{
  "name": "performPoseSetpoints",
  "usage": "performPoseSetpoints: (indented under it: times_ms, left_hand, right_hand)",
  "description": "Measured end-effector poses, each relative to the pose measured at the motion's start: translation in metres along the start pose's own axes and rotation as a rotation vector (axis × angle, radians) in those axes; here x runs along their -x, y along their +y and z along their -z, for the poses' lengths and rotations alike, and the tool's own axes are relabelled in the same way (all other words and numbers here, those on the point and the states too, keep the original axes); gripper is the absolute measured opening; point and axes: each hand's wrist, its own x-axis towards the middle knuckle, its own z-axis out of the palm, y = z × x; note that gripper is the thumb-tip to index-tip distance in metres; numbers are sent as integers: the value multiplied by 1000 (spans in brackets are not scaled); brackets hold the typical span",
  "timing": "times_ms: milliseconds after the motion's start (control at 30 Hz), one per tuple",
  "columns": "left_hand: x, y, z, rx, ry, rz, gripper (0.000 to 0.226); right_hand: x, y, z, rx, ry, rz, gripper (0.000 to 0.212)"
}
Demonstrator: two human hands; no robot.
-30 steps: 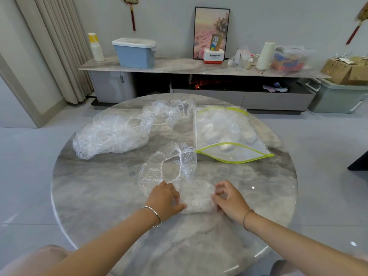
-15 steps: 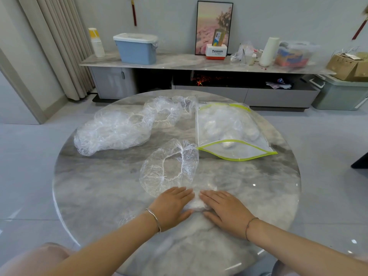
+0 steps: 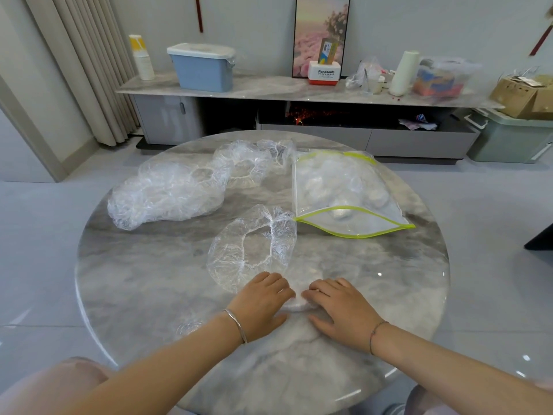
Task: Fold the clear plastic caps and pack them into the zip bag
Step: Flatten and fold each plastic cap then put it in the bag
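Note:
A folded clear plastic cap lies flattened on the round marble table, mostly hidden under my hands. My left hand and my right hand press it down side by side, fingers fairly straight and fingertips nearly meeting. Just beyond my hands an unfolded cap lies open with its elastic rim showing. A heap of loose caps sits at the far left. The zip bag with a yellow-green edge lies at the far right, its mouth open toward me and several folded caps inside.
Another loose cap lies at the table's far side beside the bag. Behind the table runs a low cabinet with a blue bin, a picture frame and boxes. My knees show at the bottom edge.
My hands went from pinching the folded cap at its two ends to lying flat on top of it, close together, pressing it down.

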Motion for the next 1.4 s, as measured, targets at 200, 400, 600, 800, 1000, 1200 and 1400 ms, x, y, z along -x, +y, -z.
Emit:
performPoseSetpoints:
  times_ms: [200, 400, 600, 800, 1000, 1200, 1400]
  left_hand:
    - [-9, 0, 9, 156, -59, 241, 36]
    - [-7, 1, 12, 477, -197, 577, 30]
    - [-8, -1, 16, 646, -202, 794, 10]
    - [-7, 3, 18, 297, 25, 299, 31]
    - [-3, 3, 14, 229, -83, 45, 30]
    - [-2, 10, 20, 270, -281, 123, 49]
    - [-4, 9, 31, 289, -348, 212, 58]
  right_hand:
    - [-6, 5, 1, -278, -13, -189, 36]
    - [-9, 12, 2, -740, -3, -509, 16]
    - [-12, 16, -1, -891, 51, -678, 21]
    - [-12, 19, -4, -861, 52, -692, 22]
    - [-11, 12, 6, -597, 120, -548, 18]
    - [-10, 0, 9, -92, 229, 21, 16]
    - [-1, 2, -2, 51, 85, 105, 21]
